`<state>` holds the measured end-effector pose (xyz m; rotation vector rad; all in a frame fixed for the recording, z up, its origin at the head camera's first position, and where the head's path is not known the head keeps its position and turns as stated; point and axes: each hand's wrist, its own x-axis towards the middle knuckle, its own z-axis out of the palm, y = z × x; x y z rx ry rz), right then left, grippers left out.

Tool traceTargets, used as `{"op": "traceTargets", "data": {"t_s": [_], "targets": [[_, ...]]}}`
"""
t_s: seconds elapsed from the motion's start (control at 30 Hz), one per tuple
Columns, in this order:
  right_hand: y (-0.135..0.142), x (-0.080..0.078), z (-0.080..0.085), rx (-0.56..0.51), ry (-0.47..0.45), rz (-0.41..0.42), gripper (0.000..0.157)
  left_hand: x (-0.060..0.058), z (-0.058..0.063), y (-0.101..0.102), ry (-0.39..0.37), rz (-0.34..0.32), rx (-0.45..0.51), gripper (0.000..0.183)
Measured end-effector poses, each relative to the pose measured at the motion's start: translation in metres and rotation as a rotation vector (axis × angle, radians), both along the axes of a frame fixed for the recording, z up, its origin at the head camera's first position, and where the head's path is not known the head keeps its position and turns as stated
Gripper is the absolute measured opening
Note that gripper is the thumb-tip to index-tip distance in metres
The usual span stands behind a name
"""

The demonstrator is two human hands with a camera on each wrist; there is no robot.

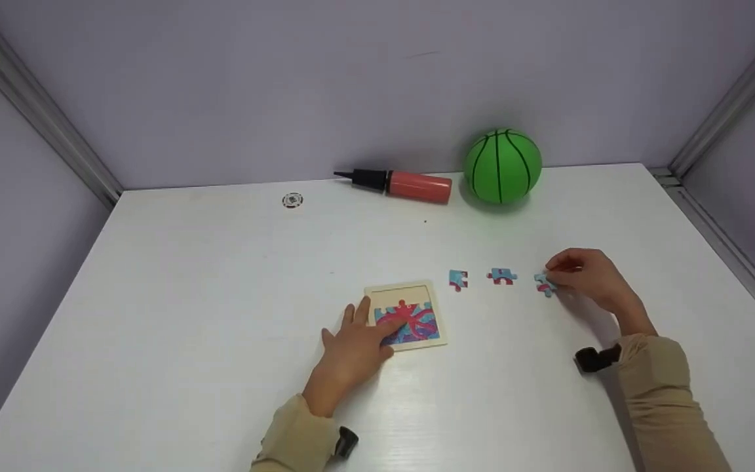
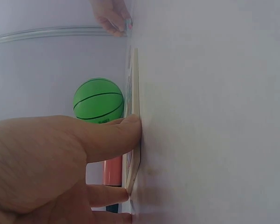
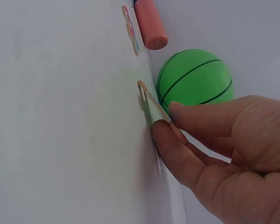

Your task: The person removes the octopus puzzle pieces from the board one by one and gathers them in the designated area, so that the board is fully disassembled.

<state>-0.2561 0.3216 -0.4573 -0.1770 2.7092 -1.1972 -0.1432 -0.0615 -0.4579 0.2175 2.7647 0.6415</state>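
My left hand (image 1: 354, 351) rests on a wooden puzzle board (image 1: 438, 295), its straight fingers lying over the left side. The thumb (image 2: 123, 133) touches the board's near edge. In the board's lower part sit joined pieces showing a pink octopus (image 1: 417, 321); the upper part is bare wood. To the right, my right hand (image 1: 590, 278) pinches a blue-and-pink jigsaw piece (image 1: 542, 283) between thumb and fingers. The right wrist view shows that piece (image 3: 149, 95) tilted, one end off the table. Two loose pieces, one left (image 1: 457, 280) and one middle (image 1: 503, 276), lie between board and right hand.
A green ball (image 1: 502, 166) stands at the table's back edge by the wall. Beside it lies a red hand pump (image 1: 417, 187) with a black nozzle pointing left. A round black-and-white marker (image 1: 292, 200) is on the white table (image 1: 207, 295) further left.
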Motion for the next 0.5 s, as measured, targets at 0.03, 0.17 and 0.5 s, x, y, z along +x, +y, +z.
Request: {"op": "traceTargets", "data": {"t_s": [0.03,0.17,0.5], "targets": [[-0.0004,0.0003,0.0002,-0.002,0.000,0.002,0.024,0.0002,0.0002,0.0000,-0.002,0.002,0.000,0.047],[-0.0023,0.0007,0.0008,0.006,0.013,0.004,0.024,0.0003,0.0008,0.0003,-0.014,0.012,0.003,0.048],[-0.0088,0.0014,0.0035,0.087,0.019,-0.033,0.025,0.0011,0.0037,0.0010,-0.013,0.018,0.008,0.048]]}}
